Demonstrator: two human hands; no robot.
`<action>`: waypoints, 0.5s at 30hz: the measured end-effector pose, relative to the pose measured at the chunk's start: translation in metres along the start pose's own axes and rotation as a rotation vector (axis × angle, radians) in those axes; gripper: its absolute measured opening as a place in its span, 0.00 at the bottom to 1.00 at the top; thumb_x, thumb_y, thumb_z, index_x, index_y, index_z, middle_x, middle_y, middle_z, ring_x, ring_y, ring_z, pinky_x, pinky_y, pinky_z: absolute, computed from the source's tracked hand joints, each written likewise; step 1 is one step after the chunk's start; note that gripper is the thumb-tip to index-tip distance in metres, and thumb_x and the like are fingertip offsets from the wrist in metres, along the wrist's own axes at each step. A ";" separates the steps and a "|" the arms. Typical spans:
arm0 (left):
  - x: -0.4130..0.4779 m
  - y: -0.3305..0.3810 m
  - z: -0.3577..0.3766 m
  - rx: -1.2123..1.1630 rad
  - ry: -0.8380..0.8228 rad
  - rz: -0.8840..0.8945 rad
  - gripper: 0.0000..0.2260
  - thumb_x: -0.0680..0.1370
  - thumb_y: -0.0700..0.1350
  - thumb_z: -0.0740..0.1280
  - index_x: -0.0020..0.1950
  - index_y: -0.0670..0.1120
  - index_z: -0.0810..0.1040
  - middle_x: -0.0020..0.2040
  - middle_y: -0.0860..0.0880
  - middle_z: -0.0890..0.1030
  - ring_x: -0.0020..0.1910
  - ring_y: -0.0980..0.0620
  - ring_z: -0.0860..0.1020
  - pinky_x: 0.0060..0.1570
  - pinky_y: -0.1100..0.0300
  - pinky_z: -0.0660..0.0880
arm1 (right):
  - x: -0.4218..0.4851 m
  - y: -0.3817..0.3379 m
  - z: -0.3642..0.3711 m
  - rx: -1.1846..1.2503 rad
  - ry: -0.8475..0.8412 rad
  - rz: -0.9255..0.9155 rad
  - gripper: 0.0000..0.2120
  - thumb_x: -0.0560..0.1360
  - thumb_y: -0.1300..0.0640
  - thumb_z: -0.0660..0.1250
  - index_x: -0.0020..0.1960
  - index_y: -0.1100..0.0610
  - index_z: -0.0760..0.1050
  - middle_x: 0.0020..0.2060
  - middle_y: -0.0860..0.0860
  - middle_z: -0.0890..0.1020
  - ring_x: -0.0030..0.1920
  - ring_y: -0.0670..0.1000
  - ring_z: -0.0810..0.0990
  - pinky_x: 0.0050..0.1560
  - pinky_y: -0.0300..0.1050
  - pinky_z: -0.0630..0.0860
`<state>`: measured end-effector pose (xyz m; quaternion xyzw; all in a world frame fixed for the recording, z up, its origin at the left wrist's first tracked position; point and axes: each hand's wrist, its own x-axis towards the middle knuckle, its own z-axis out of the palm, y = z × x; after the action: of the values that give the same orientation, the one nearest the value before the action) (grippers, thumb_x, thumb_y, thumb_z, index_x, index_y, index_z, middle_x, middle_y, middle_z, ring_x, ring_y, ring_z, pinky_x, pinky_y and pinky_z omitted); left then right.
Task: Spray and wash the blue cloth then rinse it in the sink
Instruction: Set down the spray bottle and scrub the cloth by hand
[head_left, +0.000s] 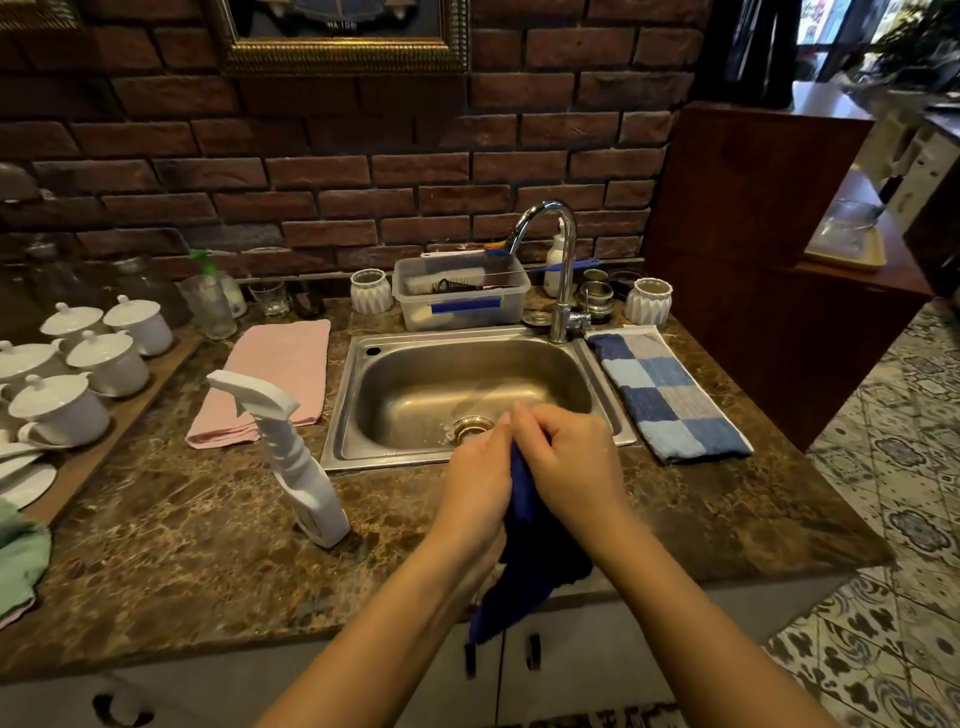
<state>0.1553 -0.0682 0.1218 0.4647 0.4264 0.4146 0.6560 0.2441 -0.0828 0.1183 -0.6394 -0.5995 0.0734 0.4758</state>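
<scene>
A dark blue cloth hangs bunched between both hands over the front edge of the counter, its lower end dangling in front of the cabinet doors. My left hand and my right hand both grip its upper part, pressed close together just in front of the steel sink. The sink basin holds no water that I can see, and no water runs from the chrome tap. A white spray bottle stands on the counter left of my hands, untouched.
A folded pink cloth lies left of the sink and a blue checked towel right of it. White lidded cups fill a board at far left. A plastic tub with brushes sits behind the sink. The counter ends at right.
</scene>
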 end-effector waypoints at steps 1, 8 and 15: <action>-0.001 0.002 0.000 0.022 0.011 0.009 0.16 0.80 0.50 0.59 0.42 0.46 0.82 0.40 0.43 0.84 0.44 0.45 0.83 0.49 0.51 0.77 | 0.004 0.003 -0.002 0.020 0.000 0.028 0.21 0.77 0.47 0.57 0.27 0.51 0.70 0.22 0.47 0.72 0.26 0.49 0.72 0.31 0.53 0.70; 0.005 0.008 -0.007 0.131 0.083 0.144 0.20 0.81 0.43 0.59 0.28 0.48 0.73 0.25 0.53 0.75 0.30 0.55 0.72 0.34 0.61 0.70 | -0.011 -0.009 0.003 -0.069 -0.075 -0.071 0.24 0.76 0.42 0.49 0.27 0.52 0.68 0.22 0.49 0.72 0.26 0.52 0.72 0.29 0.47 0.66; -0.009 0.007 -0.003 0.140 0.044 0.228 0.16 0.81 0.45 0.58 0.41 0.39 0.80 0.38 0.38 0.80 0.39 0.44 0.77 0.41 0.49 0.74 | 0.008 -0.005 0.005 0.059 0.003 0.077 0.23 0.79 0.51 0.56 0.26 0.52 0.66 0.22 0.48 0.69 0.25 0.47 0.68 0.29 0.46 0.65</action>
<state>0.1488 -0.0745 0.1291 0.5457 0.4130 0.4658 0.5610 0.2392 -0.0740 0.1229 -0.6479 -0.5712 0.1084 0.4921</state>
